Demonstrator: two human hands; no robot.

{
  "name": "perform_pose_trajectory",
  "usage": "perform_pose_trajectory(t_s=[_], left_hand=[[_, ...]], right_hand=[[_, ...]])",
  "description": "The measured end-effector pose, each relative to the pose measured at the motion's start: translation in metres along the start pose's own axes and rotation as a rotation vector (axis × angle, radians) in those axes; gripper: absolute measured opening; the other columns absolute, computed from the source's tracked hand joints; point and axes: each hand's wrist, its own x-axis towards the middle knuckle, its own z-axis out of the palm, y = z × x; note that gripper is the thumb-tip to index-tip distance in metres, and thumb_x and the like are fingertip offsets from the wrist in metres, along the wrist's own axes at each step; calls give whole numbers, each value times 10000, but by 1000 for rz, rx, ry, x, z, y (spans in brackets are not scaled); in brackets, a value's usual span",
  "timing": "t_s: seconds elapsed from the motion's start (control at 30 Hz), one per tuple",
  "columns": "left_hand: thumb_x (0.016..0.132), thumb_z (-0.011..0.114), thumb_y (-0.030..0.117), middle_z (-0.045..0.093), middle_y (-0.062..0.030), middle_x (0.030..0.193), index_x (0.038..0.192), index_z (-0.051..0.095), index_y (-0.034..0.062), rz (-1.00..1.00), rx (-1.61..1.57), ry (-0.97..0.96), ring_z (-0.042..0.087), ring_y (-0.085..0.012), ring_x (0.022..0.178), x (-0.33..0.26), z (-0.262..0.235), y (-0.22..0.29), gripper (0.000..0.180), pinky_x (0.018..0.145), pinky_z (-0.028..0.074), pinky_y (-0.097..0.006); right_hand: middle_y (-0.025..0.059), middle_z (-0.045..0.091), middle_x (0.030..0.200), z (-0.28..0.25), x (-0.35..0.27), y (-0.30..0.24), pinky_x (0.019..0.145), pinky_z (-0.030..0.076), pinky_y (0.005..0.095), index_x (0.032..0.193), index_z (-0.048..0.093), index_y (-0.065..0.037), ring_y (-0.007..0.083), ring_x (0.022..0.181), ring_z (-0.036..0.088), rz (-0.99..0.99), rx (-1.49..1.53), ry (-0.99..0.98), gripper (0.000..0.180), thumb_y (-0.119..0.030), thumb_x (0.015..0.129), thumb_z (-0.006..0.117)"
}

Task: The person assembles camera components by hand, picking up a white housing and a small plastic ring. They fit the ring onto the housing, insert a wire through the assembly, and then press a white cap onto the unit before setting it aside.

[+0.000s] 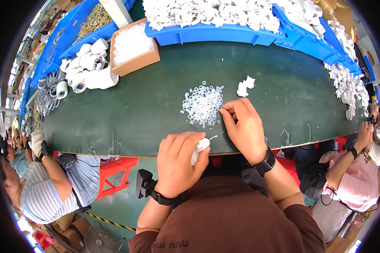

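Note:
My left hand (pixel 177 164) is closed around a small white plastic piece (pixel 202 144) with a rounded end and a thin pale wire or stem sticking out. It holds this piece at the near edge of the green table. My right hand (pixel 245 128) has thumb and forefinger pinched together at the right edge of a pile of small clear plastic rings (pixel 202 104). Whatever lies between those fingertips is too small to make out. Just beyond the right hand, a few white plastic parts (pixel 245 86) lie on the table.
Along the back stand blue bins (pixel 215 34) heaped with white parts. A cardboard box (pixel 135 60) of clear pieces, white cylindrical housings (pixel 88 67) and grey coiled cables (pixel 50 92) sit at the left. More white parts (pixel 346 86) lie at the right. Co-workers sit on both sides.

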Motion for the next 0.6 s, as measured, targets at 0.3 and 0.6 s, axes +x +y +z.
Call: perform_pose_trajectory(t_s=[0.3,0.6], left_hand=[[814,787,158,671,-21,1082,1098,710,96,20,27,-49,610,-253,934,-3,-1,1,301,792,462,-390],[755,779,76,672,-88,1075,1068,666,63,9,-20,-25,620,-308,916,1,4,-1,334,790,487,-406]], right_hand=[[26,694,983,-35,-8,-10,786,529,247,1036,702,1,101,850,660,471,907,-358,71,-25,981,666],[93,648,1188,-30,-28,-21,902,541,306,1133,713,26,151,1052,646,247,967,-541,161,33,992,636]])
